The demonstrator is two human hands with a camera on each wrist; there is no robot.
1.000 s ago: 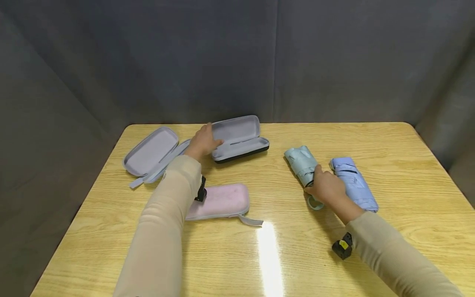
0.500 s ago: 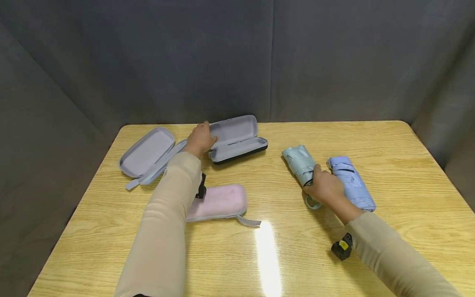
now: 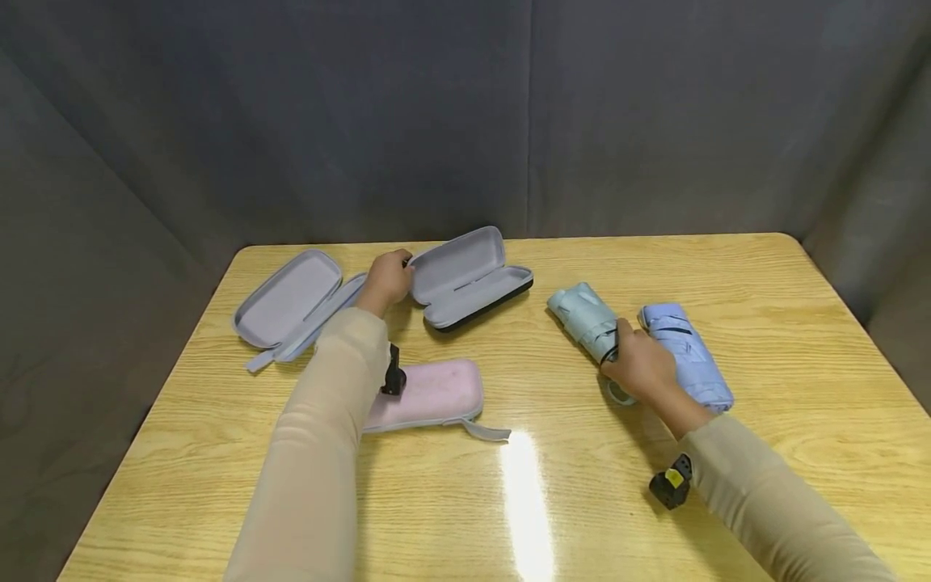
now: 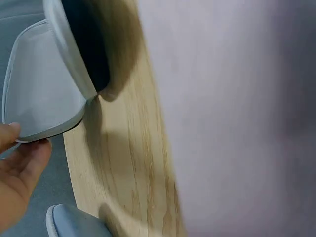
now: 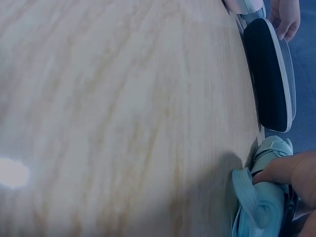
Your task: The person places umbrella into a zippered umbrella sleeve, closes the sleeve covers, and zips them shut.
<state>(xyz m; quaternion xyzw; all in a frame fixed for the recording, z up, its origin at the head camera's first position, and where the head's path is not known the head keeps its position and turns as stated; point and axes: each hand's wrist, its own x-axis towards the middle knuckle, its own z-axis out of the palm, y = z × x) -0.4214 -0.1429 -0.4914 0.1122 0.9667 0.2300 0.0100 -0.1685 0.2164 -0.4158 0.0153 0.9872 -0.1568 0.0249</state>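
At the left fingers (image 4: 35,160), the black case (image 3: 457,268) has a pale grey lining and rim. Left of those fingers, the light-blue case (image 3: 294,303) is also grey inside; nearer the wearer than them, the pink case (image 3: 436,394) is plain, with a grey strap (image 3: 483,431). Under the right fingers (image 3: 623,333), the mint-green umbrella (image 3: 584,317); just right of them, the periwinkle umbrella (image 3: 686,352). Around all the fingers, the worktop (image 3: 436,509) is yellow with fine wood grain; beyond them, the curtain (image 3: 465,113) is dark grey

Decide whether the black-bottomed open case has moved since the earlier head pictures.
Yes. Judged against the pink case in the head view, the black-bottomed case has turned, its base swinging right and closer to it.
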